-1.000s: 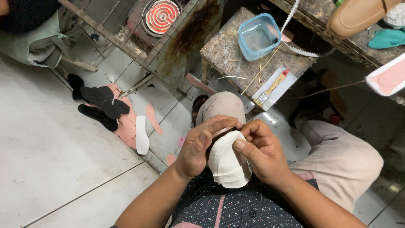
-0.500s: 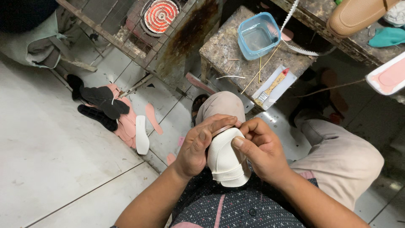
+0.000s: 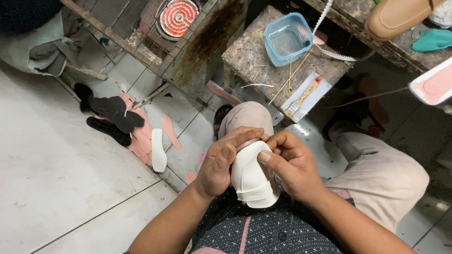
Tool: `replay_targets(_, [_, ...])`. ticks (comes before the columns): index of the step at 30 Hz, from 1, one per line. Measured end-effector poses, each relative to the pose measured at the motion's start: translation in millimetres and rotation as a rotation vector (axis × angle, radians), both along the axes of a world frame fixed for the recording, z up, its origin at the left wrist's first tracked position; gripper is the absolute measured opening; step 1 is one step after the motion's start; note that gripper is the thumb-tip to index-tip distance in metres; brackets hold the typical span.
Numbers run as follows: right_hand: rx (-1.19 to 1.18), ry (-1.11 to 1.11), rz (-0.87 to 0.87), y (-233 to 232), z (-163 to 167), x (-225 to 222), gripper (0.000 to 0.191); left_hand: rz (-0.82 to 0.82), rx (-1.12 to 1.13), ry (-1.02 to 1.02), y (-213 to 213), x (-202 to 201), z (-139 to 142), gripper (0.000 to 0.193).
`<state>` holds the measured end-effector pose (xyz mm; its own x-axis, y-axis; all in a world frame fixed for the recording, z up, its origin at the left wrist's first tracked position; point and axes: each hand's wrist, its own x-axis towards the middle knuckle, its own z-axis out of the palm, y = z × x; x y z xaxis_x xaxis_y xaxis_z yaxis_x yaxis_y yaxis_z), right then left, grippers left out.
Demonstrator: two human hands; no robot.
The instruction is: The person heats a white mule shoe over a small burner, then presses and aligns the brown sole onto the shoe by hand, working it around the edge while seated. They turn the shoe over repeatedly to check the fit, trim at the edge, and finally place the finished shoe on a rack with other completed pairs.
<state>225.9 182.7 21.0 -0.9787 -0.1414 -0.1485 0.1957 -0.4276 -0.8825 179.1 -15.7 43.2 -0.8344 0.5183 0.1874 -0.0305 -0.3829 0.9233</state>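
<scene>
Two hands (image 3: 254, 164), white shoe (image 3: 252, 176) toe-down.

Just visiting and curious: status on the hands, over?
Left hand and right hand both grip white shoe upper over lap. Nothing in the way.

Both forearms rising from the lower edge and converging at centre, left hand (image 3: 221, 164) with fingers curled and index extended rightward, right hand (image 3: 289, 164) opposite, thumb pressed inward, fingertips of both nearly meeting above the lap.
</scene>
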Motion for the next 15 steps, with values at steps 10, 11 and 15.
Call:
replay_targets(10, [0.005, -0.064, 0.014, 1, 3, 1, 0.017, -0.084, -0.013, -0.042, -4, -6, 7, 0.059])
replay_targets(11, [0.012, -0.058, 0.008, 0, 2, 2, 0.017, -0.088, -0.012, -0.034, -5, -7, 10, 0.056])
replay_targets(15, [0.016, -0.075, -0.05, -1, -2, 6, 0.015, 0.105, -0.273, 0.16, -12, -8, 33, 0.038])
